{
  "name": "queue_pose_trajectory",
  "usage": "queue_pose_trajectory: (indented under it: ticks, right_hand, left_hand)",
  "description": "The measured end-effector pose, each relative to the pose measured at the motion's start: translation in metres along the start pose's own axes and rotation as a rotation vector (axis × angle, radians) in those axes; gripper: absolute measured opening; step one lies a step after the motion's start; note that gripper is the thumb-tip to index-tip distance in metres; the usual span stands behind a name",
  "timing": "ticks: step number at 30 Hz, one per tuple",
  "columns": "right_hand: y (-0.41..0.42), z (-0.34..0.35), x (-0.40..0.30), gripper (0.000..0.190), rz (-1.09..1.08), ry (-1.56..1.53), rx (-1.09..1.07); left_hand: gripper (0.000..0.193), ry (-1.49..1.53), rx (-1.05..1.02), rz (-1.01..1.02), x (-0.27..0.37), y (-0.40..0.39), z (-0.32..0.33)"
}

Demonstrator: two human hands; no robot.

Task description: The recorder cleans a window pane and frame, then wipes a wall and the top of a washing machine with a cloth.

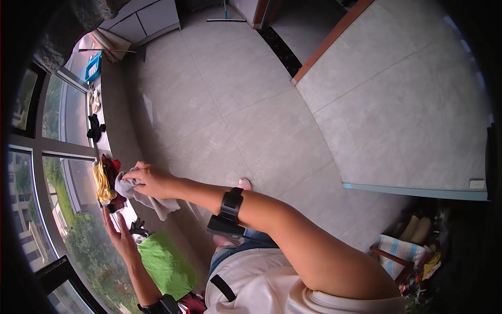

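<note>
My right hand (151, 181) grips a bunched grey cloth (127, 185) above the edge of the window sill, and part of the cloth hangs down below the hand. Just beyond it on the sill lie a yellow cloth (102, 182) and a dark red cloth (111, 167), heaped together. My left hand (120, 235) is near the window glass, its fingers apart and nothing held. Beside the left wrist, a bright green cloth (166, 265) drapes over the sill's edge. Dark gloves (137, 227) lie between the green cloth and the heap.
Farther along the sill are a black cloth item (95, 127), pale cloths (95, 99) and a blue plastic tray (93, 67). A floor squeegee (226, 20) stands by the doorway. A striped fabric chair (400, 251) holds things at the lower right.
</note>
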State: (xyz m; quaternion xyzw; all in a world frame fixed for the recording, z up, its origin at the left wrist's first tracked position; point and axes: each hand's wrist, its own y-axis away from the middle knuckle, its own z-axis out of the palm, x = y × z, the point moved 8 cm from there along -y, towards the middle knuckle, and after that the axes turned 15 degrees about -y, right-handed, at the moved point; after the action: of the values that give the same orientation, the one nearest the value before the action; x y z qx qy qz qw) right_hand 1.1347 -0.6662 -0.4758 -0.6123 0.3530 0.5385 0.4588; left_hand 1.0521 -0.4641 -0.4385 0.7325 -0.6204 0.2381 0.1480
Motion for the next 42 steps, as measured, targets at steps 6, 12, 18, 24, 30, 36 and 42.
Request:
queue_pose_trajectory:
  ticks: [6, 12, 18, 24, 30, 36, 42]
  right_hand:
    - [0.003, -0.175, 0.002, 0.046, 0.071, -0.232, 0.193]
    - [0.049, -0.339, -0.03, 0.069, 0.087, 0.394, 0.638]
    - [0.05, -0.41, -0.029, 0.079, 0.036, 0.128, 0.492]
    - [0.033, -0.515, -0.033, 0.083, -0.01, 0.07, 0.713]
    - [0.016, -0.624, -0.078, 0.085, -0.105, 0.152, 0.83]
    - [0.044, -0.749, -0.21, 0.074, -0.126, 0.806, 1.121]
    - [0.076, -0.864, -0.39, 0.058, -0.516, 1.64, 1.241]
  left_hand:
    - [0.063, 1.254, -0.784, -0.417, 0.196, -0.03, 0.194]
    - [0.028, 1.229, -0.842, -0.412, 0.303, -0.076, 0.28]
    - [0.024, 1.071, -0.858, -0.28, 0.404, -0.109, 0.322]
    - [0.054, 1.131, -1.238, -0.098, 0.518, -0.126, 0.356]
    - [0.064, 0.989, -1.312, 0.063, 0.611, -0.174, 0.39]
    - [0.06, 0.851, -1.274, 0.329, 0.708, -0.2, 0.401]
    - [0.057, 0.719, -1.224, 0.435, 0.784, -0.225, 0.435]
